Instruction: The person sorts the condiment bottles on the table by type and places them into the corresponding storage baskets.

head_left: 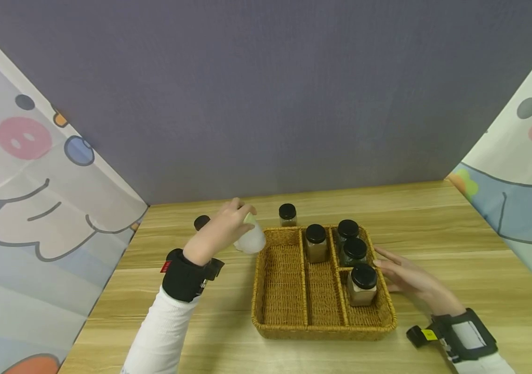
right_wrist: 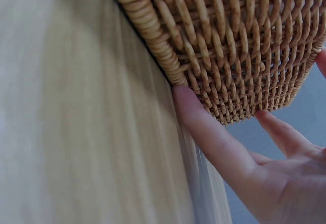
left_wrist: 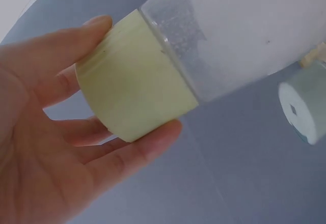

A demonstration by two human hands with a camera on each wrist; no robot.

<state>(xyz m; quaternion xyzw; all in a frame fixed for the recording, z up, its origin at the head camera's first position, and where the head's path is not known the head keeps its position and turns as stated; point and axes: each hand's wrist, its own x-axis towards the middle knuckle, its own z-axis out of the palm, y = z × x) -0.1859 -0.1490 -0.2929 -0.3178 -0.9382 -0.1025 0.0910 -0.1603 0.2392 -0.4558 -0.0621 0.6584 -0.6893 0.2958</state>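
In the head view my left hand [head_left: 223, 228] holds up a jar [head_left: 253, 240] of white contents, tilted, beside the basket's left back corner. Fingers and thumb grip its pale green lid [left_wrist: 135, 79], seen large in the left wrist view. The woven basket [head_left: 322, 334] has several compartments; the left one has nothing in it. One black-lidded jar [head_left: 316, 244] stands in the middle compartment. Two more, one a dark jar [head_left: 354, 252], share the right back one, and a tan-filled jar [head_left: 362, 285] stands in front. Extended fingers of my right hand [head_left: 411, 278] touch the basket's right side.
Behind the basket stands a black-lidded jar [head_left: 287, 215]. Another black lid [head_left: 201, 222] shows partly behind my left hand. The wooden table [head_left: 453, 234] meets a grey panel [head_left: 266, 104] at the back, with cartoon-printed sheets [head_left: 27, 208] at the sides.
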